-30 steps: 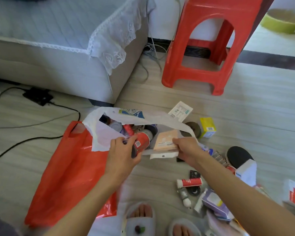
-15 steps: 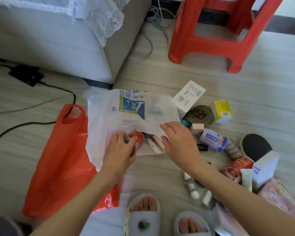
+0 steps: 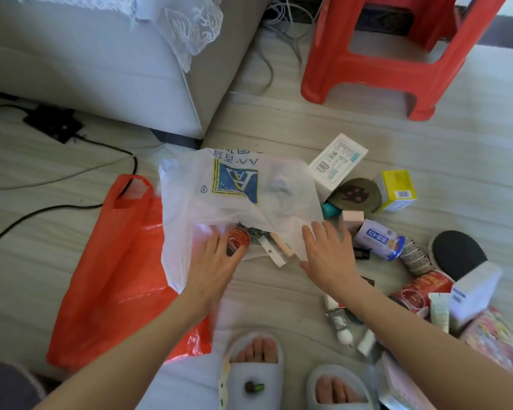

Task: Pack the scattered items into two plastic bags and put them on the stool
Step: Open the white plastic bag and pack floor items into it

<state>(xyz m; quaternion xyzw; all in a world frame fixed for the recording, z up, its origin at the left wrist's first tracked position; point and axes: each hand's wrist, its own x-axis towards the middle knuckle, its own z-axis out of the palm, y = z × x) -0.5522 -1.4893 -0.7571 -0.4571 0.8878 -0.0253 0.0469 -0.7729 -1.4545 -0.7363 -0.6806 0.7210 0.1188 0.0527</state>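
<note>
A white plastic bag (image 3: 237, 199) with a blue and yellow logo is lying on the wooden floor (image 3: 427, 149), its near edge open toward the person, with a red can (image 3: 237, 241) and a few flat packets (image 3: 279, 250) showing at the mouth. The left hand (image 3: 214, 267) is resting on the bag's near edge, its fingers lying against the red can; whether they are gripping the can or only touching it cannot be told. The right hand (image 3: 329, 255) is hovering flat just beside the bag's right side, fingers spread and loose, grasping nothing. An orange-red plastic bag (image 3: 113, 270) is lying flat on the floor to the left, partly under the white one. The red stool (image 3: 397, 54) is standing at the far side of the floor, well apart from both bags, next to the corner of a grey sofa (image 3: 101, 63). Scattered items are lying to the right of the white bag: a white box (image 3: 336, 164), a yellow box (image 3: 396, 189), a round dark tin (image 3: 354, 196), a blue and white can (image 3: 379, 239), and another red can (image 3: 421, 291) near a white carton (image 3: 474, 291). Two feet in pale slippers (image 3: 255, 377) are showing at the near edge of the floor
</note>
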